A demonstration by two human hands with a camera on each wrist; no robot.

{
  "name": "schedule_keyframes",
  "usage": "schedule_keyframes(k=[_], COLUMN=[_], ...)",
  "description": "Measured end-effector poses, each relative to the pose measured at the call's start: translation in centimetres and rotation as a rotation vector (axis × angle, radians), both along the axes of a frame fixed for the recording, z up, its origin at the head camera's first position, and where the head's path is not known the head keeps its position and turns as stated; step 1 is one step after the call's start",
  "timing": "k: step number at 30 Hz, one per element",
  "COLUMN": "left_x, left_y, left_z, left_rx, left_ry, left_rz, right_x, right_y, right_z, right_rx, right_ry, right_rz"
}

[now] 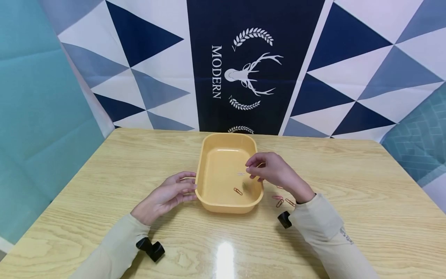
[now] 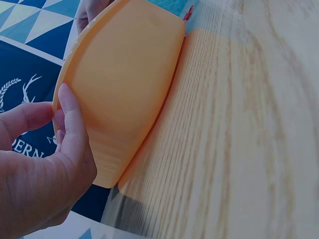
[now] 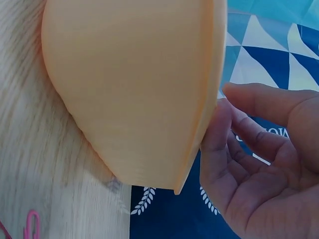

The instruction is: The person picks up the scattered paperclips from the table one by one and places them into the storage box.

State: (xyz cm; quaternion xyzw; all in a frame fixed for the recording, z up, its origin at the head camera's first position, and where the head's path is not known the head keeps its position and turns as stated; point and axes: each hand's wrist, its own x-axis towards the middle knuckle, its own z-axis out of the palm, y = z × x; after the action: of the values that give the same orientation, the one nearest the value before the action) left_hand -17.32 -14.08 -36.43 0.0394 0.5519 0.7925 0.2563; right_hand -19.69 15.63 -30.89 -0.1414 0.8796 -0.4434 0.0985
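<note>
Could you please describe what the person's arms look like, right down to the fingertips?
Both arms wear long, cream-coloured sleeves, the left sleeve plain where visible and the right sleeve marked with small dark lettering, too small to read. A small black fitting sits by each wrist. The fingers show no gloves or rings.

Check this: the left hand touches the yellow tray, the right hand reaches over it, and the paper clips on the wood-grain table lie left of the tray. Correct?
Not quite: the head view shows the paper clips on the wood-grain table lying right of the yellow tray, not left. The left hand touches it, and the right hand reaches over it.
</note>
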Motion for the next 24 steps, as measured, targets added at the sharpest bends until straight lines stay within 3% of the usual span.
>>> schedule_keyframes(k=[15, 24], left_x=[0.11, 0.13], left_y=[-0.08, -0.08], left_z=[0.23, 0.07], left_rx=[-0.008, -0.001], left_ry=[0.015, -0.004], left_rz=[0.016, 0.003], right_x=[-0.02, 0.62], right_y=[0.15, 0.6], right_z=[0.26, 0.65], right_rx=[-0.004, 0.065], right_ry=[0.042, 0.084], right_rz=[0.008, 0.058])
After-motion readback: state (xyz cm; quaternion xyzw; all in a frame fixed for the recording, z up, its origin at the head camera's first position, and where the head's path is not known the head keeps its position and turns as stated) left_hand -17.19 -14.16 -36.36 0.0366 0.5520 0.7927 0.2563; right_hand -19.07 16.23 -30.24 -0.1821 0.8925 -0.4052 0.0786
